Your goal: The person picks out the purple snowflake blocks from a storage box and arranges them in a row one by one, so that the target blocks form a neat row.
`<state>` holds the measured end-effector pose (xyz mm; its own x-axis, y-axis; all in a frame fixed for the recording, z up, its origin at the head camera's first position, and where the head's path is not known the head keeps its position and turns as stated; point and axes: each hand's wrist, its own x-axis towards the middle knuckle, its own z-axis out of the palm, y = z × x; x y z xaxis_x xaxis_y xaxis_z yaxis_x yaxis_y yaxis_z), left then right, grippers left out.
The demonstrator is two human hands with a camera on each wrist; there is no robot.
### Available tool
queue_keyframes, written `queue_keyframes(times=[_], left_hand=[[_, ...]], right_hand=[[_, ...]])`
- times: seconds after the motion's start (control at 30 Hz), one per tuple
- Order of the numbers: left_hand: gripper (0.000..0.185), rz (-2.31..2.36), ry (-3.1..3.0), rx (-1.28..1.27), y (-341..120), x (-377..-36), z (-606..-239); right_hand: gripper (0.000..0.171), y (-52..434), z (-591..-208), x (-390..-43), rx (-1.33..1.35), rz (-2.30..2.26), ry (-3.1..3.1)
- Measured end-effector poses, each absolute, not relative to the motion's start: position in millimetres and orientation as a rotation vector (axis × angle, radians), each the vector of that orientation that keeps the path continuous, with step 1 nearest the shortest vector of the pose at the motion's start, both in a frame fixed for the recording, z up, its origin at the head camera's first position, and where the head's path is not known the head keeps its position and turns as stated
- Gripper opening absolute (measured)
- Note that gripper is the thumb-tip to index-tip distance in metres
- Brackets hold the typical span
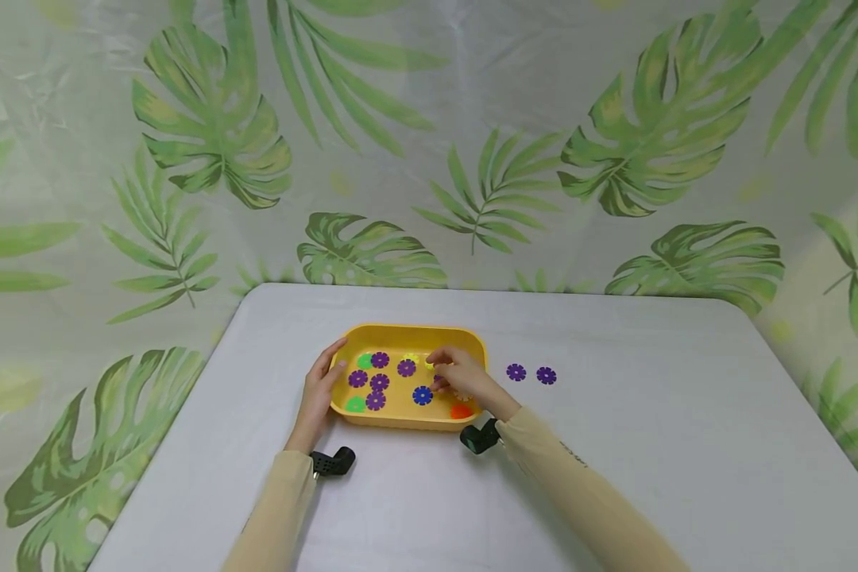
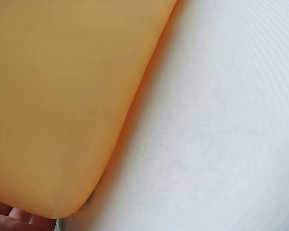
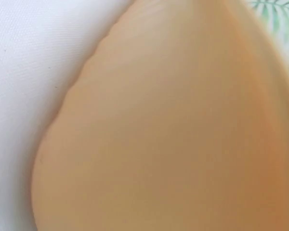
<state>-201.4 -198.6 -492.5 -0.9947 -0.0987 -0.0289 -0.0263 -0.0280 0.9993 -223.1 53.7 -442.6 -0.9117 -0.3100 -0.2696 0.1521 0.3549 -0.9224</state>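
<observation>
A yellow plastic tray [image 1: 407, 423] holds several flower-shaped notched discs: purple discs [image 1: 380, 382], green ones [image 1: 355, 403], a blue disc [image 1: 423, 395] and an orange one [image 1: 461, 411], with yellow ones partly covered. My left hand [image 1: 318, 391] grips the tray's left end, thumb over the rim. In the left wrist view its fingers [image 2: 19, 220] show at the outer wall. Over the tray's right half, my right hand [image 1: 466, 375] reaches down with thumb and index apart, around a partly hidden purple disc. The tray's wall [image 3: 159, 120] fills most of the right wrist view.
Two purple discs, a nearer one [image 1: 516, 372] and a farther one [image 1: 546, 375], lie on the white tablecloth [image 1: 658, 445] right of the tray. A leaf-patterned curtain [image 1: 500, 95] hangs behind the table's back edge.
</observation>
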Motion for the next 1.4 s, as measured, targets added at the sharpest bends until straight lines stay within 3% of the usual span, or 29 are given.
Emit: queue_keyframes(times=[0.37,0.83,1.17,1.4], left_hand=[[0.042,-2.2,-2.158,0.096,-191.9,-187.2,-468.5],[0.042,-2.197,-2.166,0.102,-190.5,-185.6,-464.9],[0.042,-2.2,-2.184,0.119,-190.3,-184.9,-464.4],[0.041,-2.22,-2.148,0.108,-195.0,-192.2,-479.4]], right_hand=[[0.017,46.5,-453.0,-225.7,-0.019,-1.476,2.315],[0.019,54.9,-443.3,-221.1,-0.153,-1.483,2.267],[0.026,142.1,-422.7,-228.2,-0.204,-1.794,2.108],[0.031,217.2,-436.0,-227.9,0.004,-1.768,2.288]])
